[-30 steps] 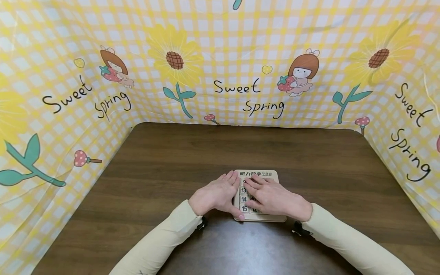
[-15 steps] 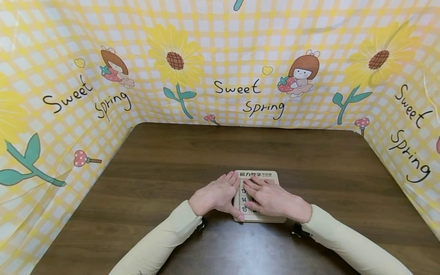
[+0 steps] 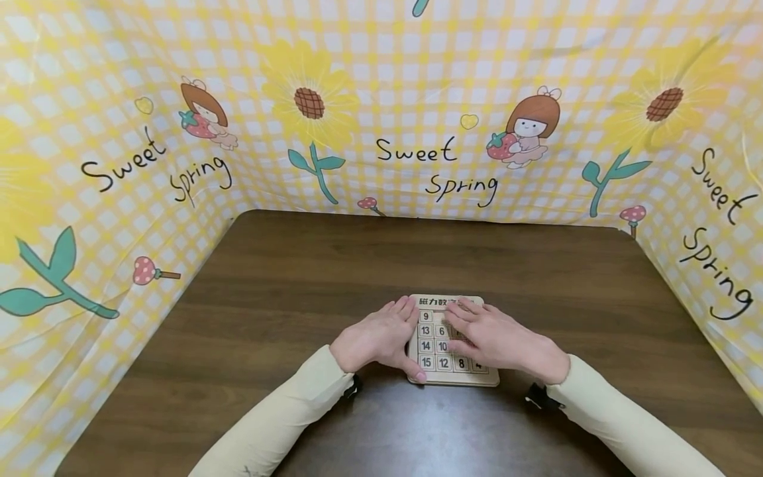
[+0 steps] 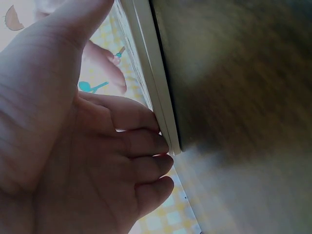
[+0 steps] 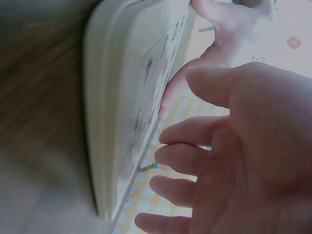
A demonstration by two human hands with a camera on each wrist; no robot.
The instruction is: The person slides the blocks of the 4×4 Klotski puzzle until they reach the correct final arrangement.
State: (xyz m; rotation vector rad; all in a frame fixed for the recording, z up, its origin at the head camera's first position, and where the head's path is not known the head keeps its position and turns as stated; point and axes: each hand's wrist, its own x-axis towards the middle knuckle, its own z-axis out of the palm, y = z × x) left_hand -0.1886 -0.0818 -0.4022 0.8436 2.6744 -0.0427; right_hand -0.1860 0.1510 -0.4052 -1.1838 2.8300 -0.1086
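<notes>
A pale wooden number sliding puzzle (image 3: pixel 450 379) lies flat on the table. Its visible tiles include 9, 13, 14, 15, 6, 10, 12 and 8; beside the 9 is a pale slot without a number. My left hand (image 3: pixel 378 338) rests along the puzzle's left edge, fingers extended at the upper corner and thumb at the lower one. In the left wrist view those fingertips meet the puzzle's side (image 4: pixel 155 73). My right hand (image 3: pixel 497 334) spreads over the puzzle's right half, fingers extended, hiding several tiles. The right wrist view shows its fingers apart above the puzzle's face (image 5: pixel 146 87).
The dark wood table (image 3: pixel 334 265) extends around the puzzle. A yellow checked cloth (image 3: pixel 417 86) printed with flowers and lettering encloses its back and sides. Both forearms wear pale sleeves (image 3: pixel 280 411), with a dark wrist strap (image 3: pixel 542 396) at the right cuff.
My right hand has moved right across the puzzle, uncovering the 6, 10, 12 and 8 tiles. The left hand keeps its place at the edge. The head view has shifted slightly.
</notes>
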